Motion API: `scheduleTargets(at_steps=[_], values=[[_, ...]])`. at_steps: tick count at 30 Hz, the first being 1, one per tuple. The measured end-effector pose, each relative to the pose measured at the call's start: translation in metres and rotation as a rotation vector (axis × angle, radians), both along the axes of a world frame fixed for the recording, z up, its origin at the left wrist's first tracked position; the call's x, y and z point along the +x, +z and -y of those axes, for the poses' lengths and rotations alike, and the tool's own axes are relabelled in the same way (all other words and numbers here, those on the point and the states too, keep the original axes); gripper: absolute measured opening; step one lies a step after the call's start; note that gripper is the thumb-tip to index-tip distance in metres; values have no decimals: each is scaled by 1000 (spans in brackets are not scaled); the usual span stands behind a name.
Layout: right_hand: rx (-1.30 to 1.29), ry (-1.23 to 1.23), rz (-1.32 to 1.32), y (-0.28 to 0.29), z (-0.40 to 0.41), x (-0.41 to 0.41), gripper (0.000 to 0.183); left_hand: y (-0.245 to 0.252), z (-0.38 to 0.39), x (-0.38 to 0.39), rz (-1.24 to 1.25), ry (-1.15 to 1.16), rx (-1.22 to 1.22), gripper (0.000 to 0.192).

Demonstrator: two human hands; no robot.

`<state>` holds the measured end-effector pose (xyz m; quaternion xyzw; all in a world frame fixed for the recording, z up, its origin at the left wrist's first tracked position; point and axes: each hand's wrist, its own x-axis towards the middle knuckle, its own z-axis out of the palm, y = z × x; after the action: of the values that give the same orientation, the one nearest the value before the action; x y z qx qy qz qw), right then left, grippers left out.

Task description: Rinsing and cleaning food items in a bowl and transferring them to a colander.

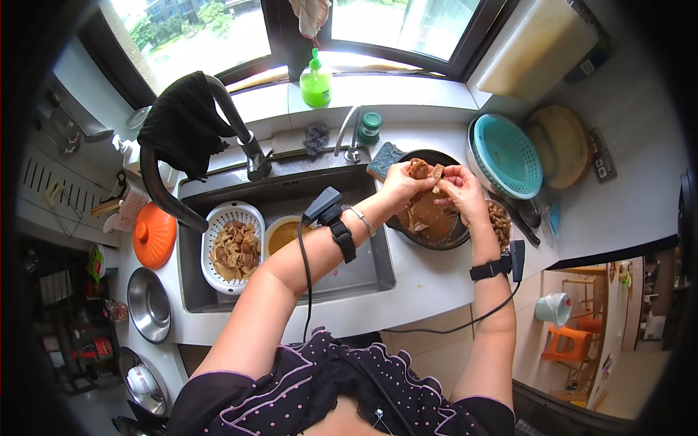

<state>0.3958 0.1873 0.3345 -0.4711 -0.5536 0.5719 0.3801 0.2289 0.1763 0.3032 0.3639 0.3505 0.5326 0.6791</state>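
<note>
Both hands are raised over a dark pot (401,228) of brown broth, which stands on the counter right of the sink. My left hand (402,182) grips a brown piece of cooked food (419,168). At its fingertips, my right hand (463,192) pinches a paler brown strip of food (437,175); whether the two pieces are joined cannot be told. Pale brown food pieces (417,220) sit in the broth. In the sink, a white plastic colander (207,256) holds brown cooked pieces (235,250), and a bowl of yellow-brown liquid (283,235) stands beside it.
A dish of peanuts (499,220) touches the pot's right side, near a black handle (526,229). Behind are stacked turquoise and white baskets (507,155). A sponge (388,158) lies by the pot. The black faucet (226,103), draped with black cloth (182,120), arches over the sink (349,272).
</note>
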Motion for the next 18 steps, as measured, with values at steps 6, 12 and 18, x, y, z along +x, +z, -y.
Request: scheduleTargets(at_steps=[6, 12, 18], values=[[2, -90, 70, -5, 0, 2, 20, 2, 0, 1, -73, 46, 18, 24], [255, -76, 209, -3, 0, -5, 19, 4, 1, 6, -139, 60, 31, 19], [317, -149, 298, 19, 11, -22, 13, -6, -3, 4, -201, 34, 80, 17]])
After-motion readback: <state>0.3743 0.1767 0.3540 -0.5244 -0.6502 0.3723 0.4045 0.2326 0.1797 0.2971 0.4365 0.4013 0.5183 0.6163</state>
